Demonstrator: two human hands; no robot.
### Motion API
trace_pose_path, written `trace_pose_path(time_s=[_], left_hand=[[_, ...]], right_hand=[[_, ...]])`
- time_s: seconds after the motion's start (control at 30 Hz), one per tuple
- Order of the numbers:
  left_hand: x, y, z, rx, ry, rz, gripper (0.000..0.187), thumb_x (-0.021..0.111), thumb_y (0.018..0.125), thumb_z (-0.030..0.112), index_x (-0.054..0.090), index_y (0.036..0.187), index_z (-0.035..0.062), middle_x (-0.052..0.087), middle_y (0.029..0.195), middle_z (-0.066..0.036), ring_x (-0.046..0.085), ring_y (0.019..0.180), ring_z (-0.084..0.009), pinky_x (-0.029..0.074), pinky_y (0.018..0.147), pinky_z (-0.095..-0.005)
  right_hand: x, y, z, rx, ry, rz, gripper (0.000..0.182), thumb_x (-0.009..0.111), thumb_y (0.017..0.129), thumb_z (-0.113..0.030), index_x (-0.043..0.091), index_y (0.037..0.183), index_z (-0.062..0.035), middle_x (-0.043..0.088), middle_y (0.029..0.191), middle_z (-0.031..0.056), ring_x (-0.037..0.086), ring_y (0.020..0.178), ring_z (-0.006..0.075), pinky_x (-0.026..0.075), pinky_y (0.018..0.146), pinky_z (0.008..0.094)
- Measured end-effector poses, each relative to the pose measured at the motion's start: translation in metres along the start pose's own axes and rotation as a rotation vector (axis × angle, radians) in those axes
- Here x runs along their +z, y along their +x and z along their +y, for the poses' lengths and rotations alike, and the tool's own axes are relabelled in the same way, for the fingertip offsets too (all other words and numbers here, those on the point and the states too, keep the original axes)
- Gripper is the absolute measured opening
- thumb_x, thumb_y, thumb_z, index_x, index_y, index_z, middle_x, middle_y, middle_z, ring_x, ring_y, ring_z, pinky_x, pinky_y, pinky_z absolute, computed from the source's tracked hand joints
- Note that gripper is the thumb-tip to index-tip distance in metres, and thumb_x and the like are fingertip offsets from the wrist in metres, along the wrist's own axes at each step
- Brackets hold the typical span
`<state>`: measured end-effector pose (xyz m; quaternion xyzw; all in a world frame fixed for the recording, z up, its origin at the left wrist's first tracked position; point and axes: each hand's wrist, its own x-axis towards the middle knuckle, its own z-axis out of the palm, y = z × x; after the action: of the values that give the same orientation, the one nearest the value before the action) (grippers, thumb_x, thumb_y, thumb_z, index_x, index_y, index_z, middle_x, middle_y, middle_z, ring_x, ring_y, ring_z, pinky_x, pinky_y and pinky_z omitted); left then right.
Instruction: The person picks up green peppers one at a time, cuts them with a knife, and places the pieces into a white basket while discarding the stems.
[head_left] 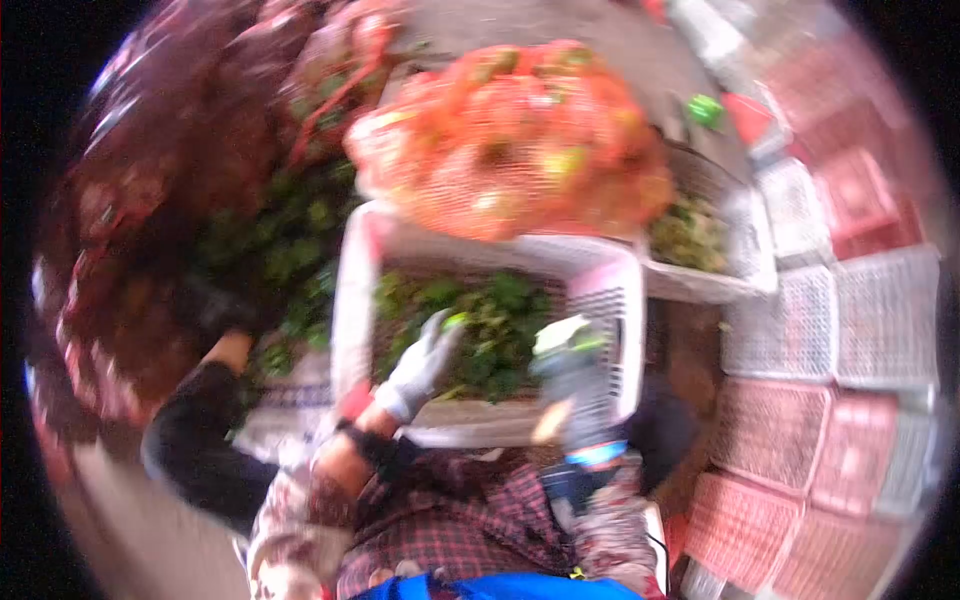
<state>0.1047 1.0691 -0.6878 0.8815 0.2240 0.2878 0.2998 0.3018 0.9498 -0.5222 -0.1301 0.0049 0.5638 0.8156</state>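
My left hand (420, 368), in a whitish glove, reaches over the left half of a white plastic crate (358, 300). Its fingers are stretched out and apart, with a small yellow-green spot at the fingertips. Leafy green trimmings (490, 325) lie inside the crate below both hands. At the crate's right side is my right hand (580, 385), in a grey glove and smeared by motion. Its fingers look closed around something pale green and white (568, 338), too blurred to name. A tan patch shows beside that palm.
An orange net sack (510, 140) of pale green and yellowish produce rests behind the crate. A second white crate (700, 280) stands at right rear. More leaves (280, 235) and dark red net sacks (150, 190) lie left. Stacked red and white crates (775, 430) line the right side.
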Motion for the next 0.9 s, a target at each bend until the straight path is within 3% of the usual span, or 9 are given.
trace_pose_path(time_s=[0.07, 0.1, 0.23, 0.3, 0.37, 0.43, 0.6, 0.73, 0.9], left_hand=[[-0.096, 0.051, 0.045, -0.828, -0.704, -0.405, 0.054, 0.051, 0.092, 0.037, 0.04, 0.133, 0.0037, 0.064, 0.093, -0.015, 0.061, 0.08, -0.0212, 0.049, 0.071, -0.0335], [-0.12, 0.048, 0.03, -0.766, -0.646, -0.202, 0.043, 0.052, 0.092, 0.035, 0.051, 0.122, 0.0041, 0.063, 0.087, -0.01, 0.058, 0.073, -0.0166, 0.047, 0.066, -0.0303], [-0.209, 0.024, -0.054, -0.887, -0.593, 0.481, 0.019, 0.053, 0.091, 0.018, 0.063, 0.096, 0.0035, 0.06, 0.077, -0.001, 0.054, 0.066, -0.007, 0.046, 0.059, -0.0242], [-0.226, -0.006, -0.1, -1.103, -0.245, 0.322, 0.015, 0.053, 0.09, 0.013, 0.063, 0.095, 0.0039, 0.063, 0.078, -0.006, 0.057, 0.065, -0.0137, 0.047, 0.06, -0.0261], [-0.176, -0.099, -0.197, -0.67, 0.347, -0.099, 0.022, 0.058, 0.082, 0.026, 0.065, 0.088, 0.006, 0.065, 0.078, -0.014, 0.064, 0.074, -0.0276, 0.049, 0.067, -0.0372], [-0.144, -0.098, -0.157, -1.107, 0.079, -0.068, 0.03, 0.059, 0.079, 0.031, 0.063, 0.097, 0.0073, 0.064, 0.092, -0.021, 0.061, 0.091, -0.038, 0.048, 0.08, -0.0443], [-0.077, -0.097, -0.18, -1.446, -0.001, -0.054, 0.065, 0.059, 0.08, 0.041, 0.039, 0.13, 0.0044, 0.052, 0.119, -0.03, 0.053, 0.11, -0.0409, 0.043, 0.092, -0.0451], [-0.058, -0.077, -0.185, -1.493, 0.004, -0.121, 0.078, 0.065, 0.076, 0.041, 0.034, 0.136, 0.0029, 0.054, 0.122, -0.026, 0.052, 0.113, -0.0399, 0.043, 0.094, -0.0424], [-0.027, -0.118, -0.218, -1.453, -0.527, 0.432, 0.063, 0.066, 0.081, 0.033, 0.041, 0.132, 0.0041, 0.06, 0.112, -0.018, 0.058, 0.103, -0.0303, 0.046, 0.088, -0.0361]], right_hand=[[0.051, 0.036, -0.038, -0.574, -1.516, 0.349, 0.045, 0.058, 0.085, -0.04, 0.052, 0.107, -0.0009, 0.059, 0.081, 0.0114, 0.056, 0.069, 0.0239, 0.049, 0.062, 0.0425], [0.067, 0.053, -0.055, -0.659, -1.63, 0.384, 0.045, 0.057, 0.085, -0.04, 0.052, 0.108, -0.0016, 0.059, 0.081, 0.0109, 0.056, 0.068, 0.0226, 0.048, 0.06, 0.0409], [0.074, 0.067, -0.04, -0.726, -1.612, 0.41, 0.043, 0.056, 0.086, -0.04, 0.052, 0.111, -0.0047, 0.06, 0.082, 0.009, 0.053, 0.062, 0.0175, 0.045, 0.054, 0.0344], [0.068, 0.062, -0.011, -0.684, -1.576, 0.446, 0.042, 0.055, 0.087, -0.04, 0.053, 0.113, -0.0062, 0.061, 0.082, 0.0081, 0.052, 0.059, 0.015, 0.044, 0.051, 0.0312], [0.054, 0.056, 0.022, -0.526, -1.557, 0.543, 0.042, 0.054, 0.088, -0.04, 0.053, 0.115, -0.0077, 0.062, 0.082, 0.0071, 0.051, 0.056, 0.0124, 0.043, 0.048, 0.0279], [0.02, 0.046, 0.059, -0.254, -1.517, 0.684, 0.041, 0.054, 0.089, -0.04, 0.053, 0.116, -0.0093, 0.062, 0.082, 0.0062, 0.049, 0.053, 0.0099, 0.042, 0.045, 0.0247], [-0.094, 0.013, 0.094, 0.195, -1.304, 0.988, 0.04, 0.062, 0.084, -0.038, 0.058, 0.11, -0.0084, 0.059, 0.074, 0.0019, 0.048, 0.051, 0.0105, 0.039, 0.045, 0.023], [-0.129, 0.008, 0.102, 0.213, -1.408, 0.699, 0.034, 0.061, 0.086, -0.034, 0.059, 0.106, -0.0068, 0.056, 0.069, 0.001, 0.046, 0.051, 0.0095, 0.04, 0.046, 0.024], [-0.178, 0.007, 0.107, 0.216, -1.351, 0.582, 0.029, 0.061, 0.089, -0.027, 0.057, 0.107, -0.0046, 0.061, 0.077, 0.0024, 0.046, 0.047, 0.0078, 0.037, 0.039, 0.022]])
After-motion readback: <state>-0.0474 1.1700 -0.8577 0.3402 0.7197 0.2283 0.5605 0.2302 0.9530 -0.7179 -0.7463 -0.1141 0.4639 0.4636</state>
